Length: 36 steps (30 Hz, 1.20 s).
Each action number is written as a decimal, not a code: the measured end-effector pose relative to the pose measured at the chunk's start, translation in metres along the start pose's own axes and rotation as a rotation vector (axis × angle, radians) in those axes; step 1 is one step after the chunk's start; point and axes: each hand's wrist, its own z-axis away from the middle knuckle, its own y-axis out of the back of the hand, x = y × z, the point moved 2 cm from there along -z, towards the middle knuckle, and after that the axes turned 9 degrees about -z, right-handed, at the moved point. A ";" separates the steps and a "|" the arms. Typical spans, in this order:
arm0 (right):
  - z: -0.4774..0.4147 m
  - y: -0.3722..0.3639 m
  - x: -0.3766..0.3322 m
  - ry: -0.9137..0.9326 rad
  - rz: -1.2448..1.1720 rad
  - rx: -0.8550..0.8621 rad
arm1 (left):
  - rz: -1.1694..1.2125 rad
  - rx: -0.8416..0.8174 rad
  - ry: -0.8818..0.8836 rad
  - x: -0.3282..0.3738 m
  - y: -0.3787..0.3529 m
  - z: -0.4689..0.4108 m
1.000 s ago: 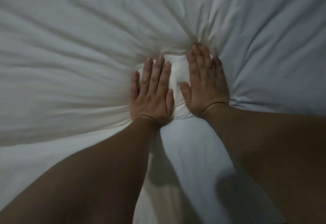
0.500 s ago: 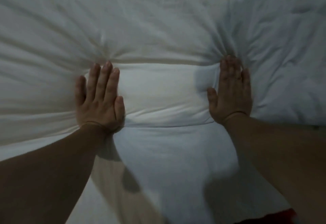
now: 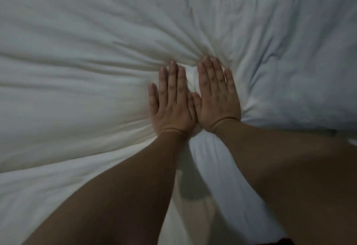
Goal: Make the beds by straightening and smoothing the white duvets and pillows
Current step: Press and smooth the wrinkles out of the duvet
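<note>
White duvet [image 3: 96,90]: fills whole view, lies spread flat, soft and padded. Surface creased: long folds run in from left, shorter folds from top and right, all converging on deep dent near centre. Nearer portion smoother and brighter. Right portion puffed, finely rumpled.

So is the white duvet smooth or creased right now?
Creased: folds radiate across the white duvet from where the left hand and right hand press flat.

Left hand [image 3: 172,102] and right hand [image 3: 217,96] flat, palms down, fingers straight — thumbs touching, forearms converging.
</note>
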 end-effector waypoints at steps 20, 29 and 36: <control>0.019 0.057 0.206 -0.130 0.105 0.017 | 0.029 0.069 0.033 0.002 0.005 0.005; 0.020 0.060 0.207 -0.112 0.086 0.030 | 0.059 0.173 0.105 0.065 0.031 0.003; 0.048 0.116 0.233 0.011 0.268 -0.116 | 0.002 -0.005 -0.238 0.166 0.021 0.000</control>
